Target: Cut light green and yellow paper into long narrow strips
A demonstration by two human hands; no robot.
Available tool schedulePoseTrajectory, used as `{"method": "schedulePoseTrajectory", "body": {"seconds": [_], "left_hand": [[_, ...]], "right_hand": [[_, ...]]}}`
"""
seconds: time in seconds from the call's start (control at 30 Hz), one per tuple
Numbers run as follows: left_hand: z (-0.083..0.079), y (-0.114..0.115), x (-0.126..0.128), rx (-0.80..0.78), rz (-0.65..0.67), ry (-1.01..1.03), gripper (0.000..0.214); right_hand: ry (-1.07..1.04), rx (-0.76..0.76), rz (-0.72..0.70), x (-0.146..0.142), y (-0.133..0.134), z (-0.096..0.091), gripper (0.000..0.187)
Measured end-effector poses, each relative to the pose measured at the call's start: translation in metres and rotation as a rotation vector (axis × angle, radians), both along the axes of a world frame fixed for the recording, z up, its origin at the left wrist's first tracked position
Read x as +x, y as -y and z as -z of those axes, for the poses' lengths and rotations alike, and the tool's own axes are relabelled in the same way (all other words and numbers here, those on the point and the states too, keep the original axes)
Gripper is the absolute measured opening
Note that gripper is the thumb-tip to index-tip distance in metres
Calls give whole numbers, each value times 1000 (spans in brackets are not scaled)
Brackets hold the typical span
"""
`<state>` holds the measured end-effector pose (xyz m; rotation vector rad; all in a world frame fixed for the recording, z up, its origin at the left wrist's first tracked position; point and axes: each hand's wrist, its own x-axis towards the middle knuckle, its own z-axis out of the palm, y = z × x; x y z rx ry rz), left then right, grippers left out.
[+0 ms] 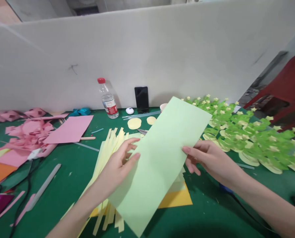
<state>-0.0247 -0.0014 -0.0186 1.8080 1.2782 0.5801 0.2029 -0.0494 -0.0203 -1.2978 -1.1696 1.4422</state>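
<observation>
Light green sheet: one light green sheet (162, 148), held above the surface (73, 185) in front of the person, its long side running from 1 to 7 o'clock; the directions below were taken from its middle.
Yellow strips: a bundle of yellow strips (115, 140), overlapping too much to count, at 9 to 8 o'clock, partly behind the left arm.
Orange-yellow sheet: one orange-yellow sheet (179, 198) at 5 o'clock, partly covered.
Pale rounds: two pale rounds (134, 123), side by side near 11 o'clock.
Bottle and phone: one bottle (109, 102) with a red cap at 10 to 11 o'clock; one phone (141, 100) stood upright between 11 and 12.
Pink sheet: one flat pink sheet (71, 130) between 9 and 10 o'clock, beside uncounted pink scraps (29, 127).
Paper plants: many paper plants (251, 138) with pale stars, crowded between 2 and 3 o'clock.
Left hand: the left hand (117, 162) came in from 8 o'clock, thumb on the sheet's face, fingers bent and partly hidden; its grip held the left edge.
Right hand: the right hand (206, 157) reached in from 4 o'clock, thumb in front and fingers curled behind; its grip pinched the right edge.
</observation>
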Motion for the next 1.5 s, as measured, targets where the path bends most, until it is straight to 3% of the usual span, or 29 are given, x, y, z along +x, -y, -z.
{"method": "schedulePoseTrajectory", "body": {"seconds": [0.13,0.27,0.33,0.43,0.5,0.6,0.67,0.8,0.97,1.07,1.17,1.27,1.4,1.5], "left_hand": [[1,9,13,130,97,-28,45],[-4,20,30,-122,305,123,80],[-5,22,36,-236,324,247,80],[0,19,37,-319,185,401,52],[3,13,33,-364,-14,422,34],[4,1,21,-390,-345,463,29],[0,-6,12,-400,-445,579,27],[-9,-13,-1,-407,-373,725,23],[0,-14,8,-329,-223,566,33],[10,-14,20,-244,-216,484,31],[15,-15,25,-153,-277,479,27],[11,-19,21,28,-330,492,47],[-11,-24,12,624,-315,342,55],[-39,-28,12,1092,-175,63,44]], "right_hand": [[-18,8,42,-10,-7,-1,29],[-49,24,31,-25,-10,-3,28],[-54,33,-2,-28,-9,-6,28],[-77,66,-73,-22,-8,-11,24],[-94,85,-103,-11,-8,-14,21],[-97,97,-25,10,-11,-20,17],[-98,117,68,24,-13,-25,15],[-91,140,95,40,-14,-30,15],[-184,-11,67,27,-12,-16,28],[-251,-32,10,12,-14,-8,35],[-293,-50,58,3,-14,-9,24],[-264,-110,145,1,-9,-17,14],[-227,-173,90,4,-4,-23,13],[-219,-144,5,6,-2,-21,15]]}}
